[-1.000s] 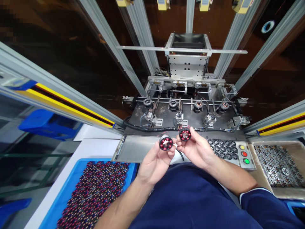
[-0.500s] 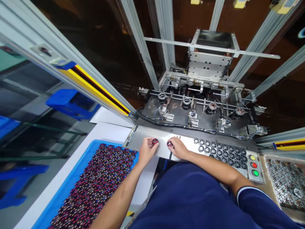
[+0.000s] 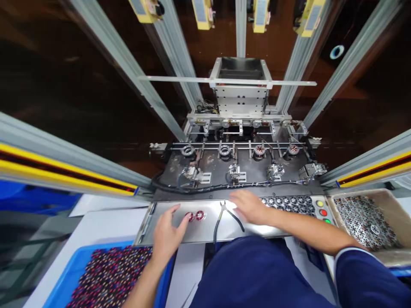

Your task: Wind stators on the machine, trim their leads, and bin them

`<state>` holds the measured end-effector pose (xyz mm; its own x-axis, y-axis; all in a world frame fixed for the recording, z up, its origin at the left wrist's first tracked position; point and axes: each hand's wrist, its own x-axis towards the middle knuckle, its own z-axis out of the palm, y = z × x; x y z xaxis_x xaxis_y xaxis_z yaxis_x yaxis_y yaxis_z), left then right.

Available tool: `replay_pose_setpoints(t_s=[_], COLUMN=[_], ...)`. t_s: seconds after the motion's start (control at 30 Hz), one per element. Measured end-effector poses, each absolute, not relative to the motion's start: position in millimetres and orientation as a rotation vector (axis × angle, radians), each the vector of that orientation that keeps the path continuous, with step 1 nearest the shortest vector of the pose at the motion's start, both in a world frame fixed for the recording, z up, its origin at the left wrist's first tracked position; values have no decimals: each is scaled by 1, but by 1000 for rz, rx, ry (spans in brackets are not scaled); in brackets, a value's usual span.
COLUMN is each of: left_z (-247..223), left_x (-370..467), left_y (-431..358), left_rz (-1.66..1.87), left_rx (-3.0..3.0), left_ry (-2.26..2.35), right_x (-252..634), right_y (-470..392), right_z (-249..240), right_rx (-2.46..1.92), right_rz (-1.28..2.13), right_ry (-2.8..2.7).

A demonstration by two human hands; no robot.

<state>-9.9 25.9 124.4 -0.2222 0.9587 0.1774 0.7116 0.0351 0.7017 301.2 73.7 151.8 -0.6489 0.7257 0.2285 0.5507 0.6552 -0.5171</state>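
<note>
Two red-and-black round parts lie side by side on the metal shelf (image 3: 208,234), the nearer one (image 3: 189,217) beside the spread thumb of my left hand (image 3: 168,233) and the other (image 3: 199,215) just right of it. My left hand has its fingers apart and holds nothing. Dark-handled pliers (image 3: 222,208) rest on the shelf with their handles spread. Right of them is my right hand (image 3: 248,206), slightly blurred, its fingers extended over the shelf and nothing seen in it. Rows of silvery round parts (image 3: 293,206) stand beyond my right forearm.
Behind the shelf is a machine bed (image 3: 212,171) with several round fixtures and clamps. A blue tray (image 3: 73,267) of red-and-black parts is at lower left. Coloured buttons (image 3: 323,212) and a bin (image 3: 400,214) of metal parts are at right.
Both hands have let go of the round parts, which now lie on the shelf. My right hand has moved right, uncovering the pliers. The view has turned right.
</note>
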Motion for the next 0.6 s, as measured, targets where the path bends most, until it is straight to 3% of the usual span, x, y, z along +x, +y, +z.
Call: replay_pose_setpoints(t_s=[0.13, 0.23, 0.4, 0.6], left_z=[196, 227, 206, 164], left_x=[36, 103, 205, 237], left_y=[106, 187, 281, 310], left_rz=[1064, 808, 476, 228], left_rx=[2164, 2485, 2610, 2687], left_ry=[1611, 1262, 1005, 929], right_x=[438, 516, 570, 578], right_y=[126, 172, 211, 231], right_z=[209, 234, 224, 190], right_rx=[-1325, -1618, -1950, -2048], right_rz=[344, 225, 173, 190], right_ry=[-2388, -2351, -2362, -2463])
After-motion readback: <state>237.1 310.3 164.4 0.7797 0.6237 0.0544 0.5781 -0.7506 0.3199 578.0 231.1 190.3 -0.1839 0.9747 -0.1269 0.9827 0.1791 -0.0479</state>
